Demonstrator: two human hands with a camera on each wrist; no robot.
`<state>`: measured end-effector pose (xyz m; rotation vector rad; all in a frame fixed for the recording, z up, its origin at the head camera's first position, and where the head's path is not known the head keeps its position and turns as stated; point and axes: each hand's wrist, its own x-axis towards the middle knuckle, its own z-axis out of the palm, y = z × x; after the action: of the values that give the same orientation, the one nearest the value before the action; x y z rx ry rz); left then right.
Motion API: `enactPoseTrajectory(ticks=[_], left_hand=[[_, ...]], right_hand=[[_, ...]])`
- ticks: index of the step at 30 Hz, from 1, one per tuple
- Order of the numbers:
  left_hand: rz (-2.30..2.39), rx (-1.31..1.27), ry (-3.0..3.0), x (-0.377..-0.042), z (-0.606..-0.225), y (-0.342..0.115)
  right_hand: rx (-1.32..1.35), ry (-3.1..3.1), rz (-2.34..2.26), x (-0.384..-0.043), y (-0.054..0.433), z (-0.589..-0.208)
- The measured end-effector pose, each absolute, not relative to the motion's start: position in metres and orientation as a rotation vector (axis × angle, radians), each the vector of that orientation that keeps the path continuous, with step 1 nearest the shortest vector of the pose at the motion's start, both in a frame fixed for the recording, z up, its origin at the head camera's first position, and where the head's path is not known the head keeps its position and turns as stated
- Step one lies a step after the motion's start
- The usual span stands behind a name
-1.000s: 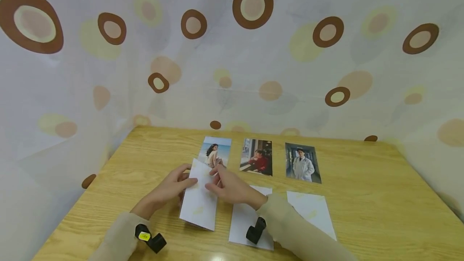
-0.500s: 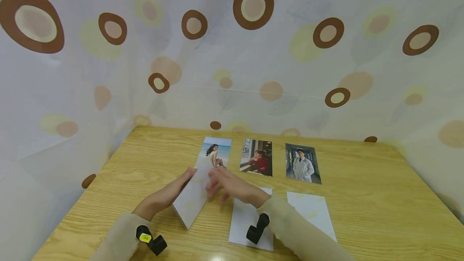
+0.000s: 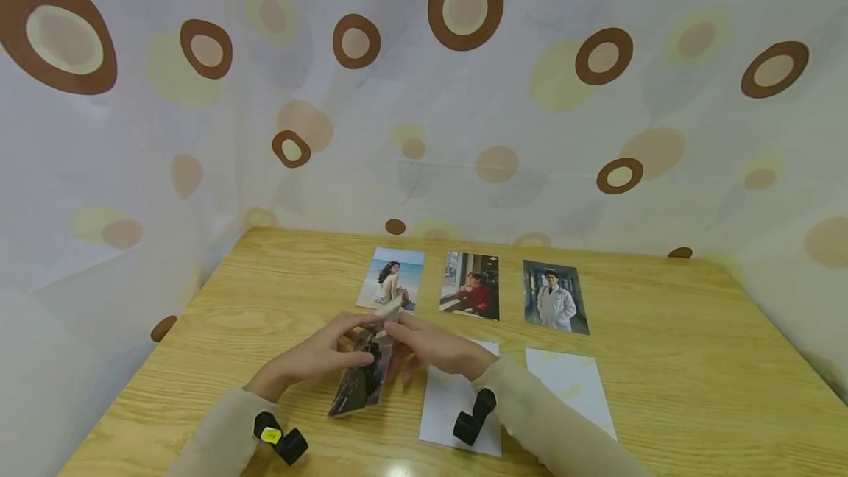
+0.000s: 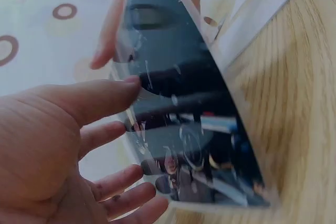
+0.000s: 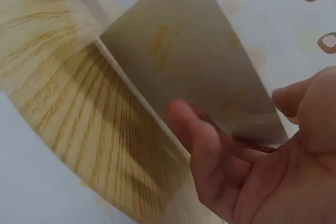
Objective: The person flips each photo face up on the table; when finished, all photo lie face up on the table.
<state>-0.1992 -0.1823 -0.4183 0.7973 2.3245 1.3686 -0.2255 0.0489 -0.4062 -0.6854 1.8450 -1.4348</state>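
Observation:
A photo print point(image 3: 363, 377) stands tilted on edge between my two hands. Its glossy, dark picture side faces my left hand, and its pale back with faint yellow lettering point(image 5: 181, 69) faces my right palm. My right hand point(image 3: 433, 344) holds it, thumb at the upper edge and fingers behind the back. In the left wrist view my left hand point(image 4: 68, 129) is spread beside the picture side, thumb point(image 4: 113, 95) touching the glossy face and fingertips at its edge. The print's lower end is close over the wooden table point(image 3: 278, 285).
Behind my hands lie a beach photo point(image 3: 394, 278), a photo of a person in red point(image 3: 470, 287) and one of a person in a white coat point(image 3: 555, 299). Two prints lie white side up, one point(image 3: 444, 418) under my right wrist, another point(image 3: 570, 385) farther right. A dotted curtain point(image 3: 424, 116) surrounds the table.
The print between my hands has turned from showing its white back to the head camera to showing its dark picture side. My left thumb now overlaps the picture side; the other prints have stayed put.

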Motion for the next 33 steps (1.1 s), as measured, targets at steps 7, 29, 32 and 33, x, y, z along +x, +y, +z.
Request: enactPoseTrajectory(ticks=[7,29,32,33], left_hand=[[1.155,0.843,2.472,-0.197,-0.417,-0.188],[0.874,0.872,2.604,-0.197,-0.420,-0.183],[0.876,0.866,2.613,-0.197,-0.422,-0.184],[0.875,0.867,2.613,-0.198,-0.422,-0.185]], right_hand=[[-0.831,2.337,-1.149,-0.228,0.052,-0.412],[-0.926,2.752,-0.526,-0.210,0.054,-0.406],[-0.905,2.717,-0.592,-0.211,0.063,-0.400],[-0.908,2.715,-0.598,-0.212,0.067,-0.399]])
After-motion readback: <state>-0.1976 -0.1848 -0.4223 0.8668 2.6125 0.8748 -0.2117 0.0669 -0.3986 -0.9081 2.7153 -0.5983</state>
